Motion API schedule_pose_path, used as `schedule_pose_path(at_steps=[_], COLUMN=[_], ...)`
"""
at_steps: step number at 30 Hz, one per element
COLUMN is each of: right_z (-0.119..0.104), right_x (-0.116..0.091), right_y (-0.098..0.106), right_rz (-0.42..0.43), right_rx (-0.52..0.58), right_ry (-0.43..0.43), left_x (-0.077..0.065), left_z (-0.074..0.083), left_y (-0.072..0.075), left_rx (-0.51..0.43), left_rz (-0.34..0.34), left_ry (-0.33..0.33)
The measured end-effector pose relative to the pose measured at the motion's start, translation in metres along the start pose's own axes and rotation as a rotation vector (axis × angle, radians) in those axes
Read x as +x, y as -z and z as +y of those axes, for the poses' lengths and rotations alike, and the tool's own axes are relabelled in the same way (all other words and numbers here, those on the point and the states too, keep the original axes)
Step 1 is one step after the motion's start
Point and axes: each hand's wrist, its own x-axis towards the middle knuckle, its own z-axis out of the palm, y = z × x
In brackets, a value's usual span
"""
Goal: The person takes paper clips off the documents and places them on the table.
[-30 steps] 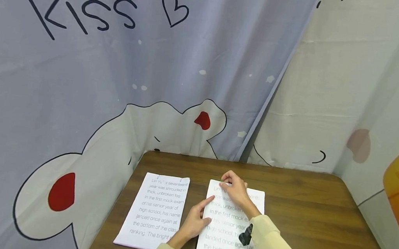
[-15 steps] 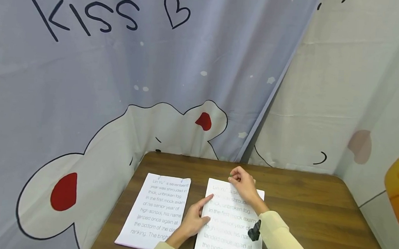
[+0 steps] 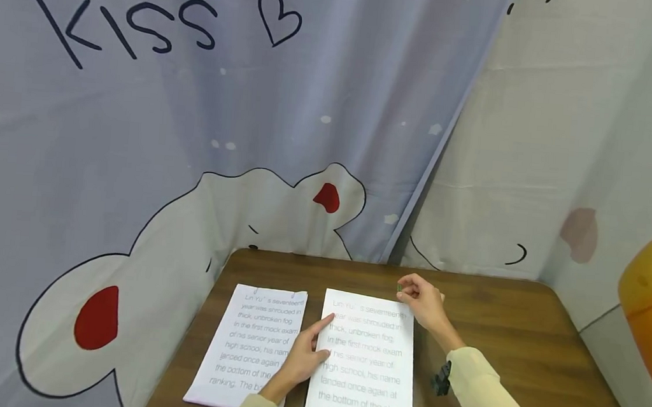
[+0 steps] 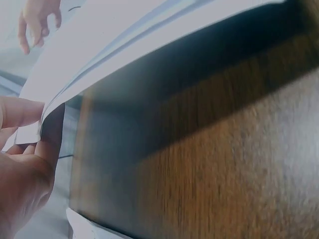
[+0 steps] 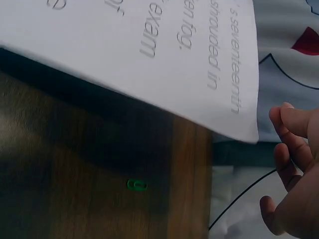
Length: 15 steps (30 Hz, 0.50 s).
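A stack of printed paper sheets (image 3: 368, 360) lies at mid-table, its near end cut off by the frame. My left hand (image 3: 301, 358) holds its left edge, and in the left wrist view the thumb (image 4: 20, 112) and fingers pinch the raised sheets. Just beyond the stack's top right corner, my right hand (image 3: 426, 303) pinches a small green paper clip (image 3: 400, 287) between thumb and index finger. The right wrist view hides that clip behind the fingertips. Another green paper clip (image 5: 137, 184) lies on the table beside the stack in the right wrist view.
Left of my left hand lies a second printed stack (image 3: 251, 344), with clips at its top edge. The brown wooden table (image 3: 521, 347) extends to the right. A patterned curtain (image 3: 287, 117) hangs behind its far edge.
My right hand has moved right along the stack's top edge to beyond its corner, carrying the green clip and uncovering the first lines of print. My left hand keeps its grip on the edge.
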Motion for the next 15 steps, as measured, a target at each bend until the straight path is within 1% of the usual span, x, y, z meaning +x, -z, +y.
schedule_pose_path(at_steps=[4, 8, 15], right_z=[0.01, 0.022, 0.048], right_x=[-0.004, -0.009, -0.021], right_y=[0.009, 0.018, 0.03], right_rz=[0.0, -0.007, -0.054], right_rx=[-0.003, -0.033, -0.093], right_ry=[0.005, -0.022, -0.056], left_x=[-0.002, -0.001, 0.001], left_z=[-0.001, 0.001, 0.002], left_y=[0.005, 0.007, 0.008], left_rx=[-0.013, -0.02, -0.014], left_rz=[0.005, 0.014, 0.02], left_ry=[0.015, 0.035, 0.051])
